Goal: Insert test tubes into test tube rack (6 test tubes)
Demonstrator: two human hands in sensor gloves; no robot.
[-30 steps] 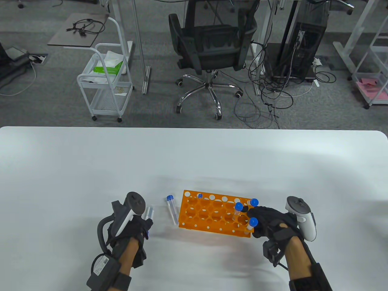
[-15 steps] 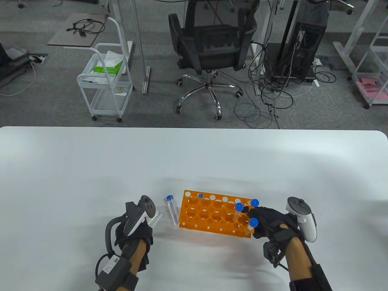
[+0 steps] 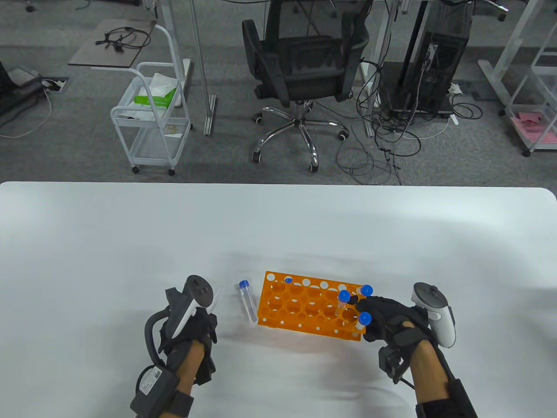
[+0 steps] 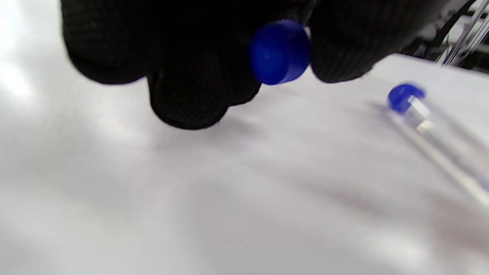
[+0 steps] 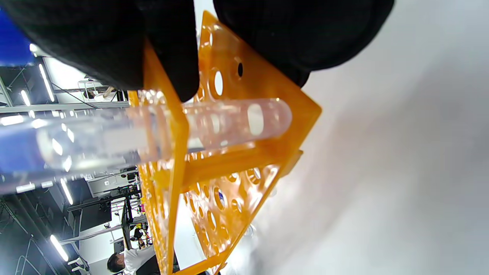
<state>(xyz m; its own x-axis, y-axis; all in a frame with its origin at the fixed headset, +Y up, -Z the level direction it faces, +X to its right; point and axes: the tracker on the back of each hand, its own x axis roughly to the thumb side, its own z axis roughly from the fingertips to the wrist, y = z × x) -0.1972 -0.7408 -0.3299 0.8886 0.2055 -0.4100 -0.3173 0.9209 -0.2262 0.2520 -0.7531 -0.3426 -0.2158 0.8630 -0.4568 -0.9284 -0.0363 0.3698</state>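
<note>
The orange test tube rack (image 3: 304, 310) stands on the white table, front centre. Three blue-capped tubes (image 3: 343, 297) stand at its right end and one cap (image 3: 288, 280) shows at its back left. A loose tube (image 3: 248, 301) lies on the table just left of the rack, also in the left wrist view (image 4: 407, 100). My left hand (image 3: 208, 317) holds another tube (image 3: 216, 298) left of that one; its blue cap (image 4: 279, 51) sits between my fingers. My right hand (image 3: 366, 323) grips the rack's right end (image 5: 229, 95), beside a clear tube (image 5: 237, 120).
The table's front edge is close below both hands. The far half of the table (image 3: 278, 226) is bare white. An office chair (image 3: 300, 65), a white cart (image 3: 152, 117) and cables stand on the floor beyond the far edge.
My left hand moved right toward the rack with its tube, then back a little left, and the tube's clear end tilted. My right hand and the rack stayed put.
</note>
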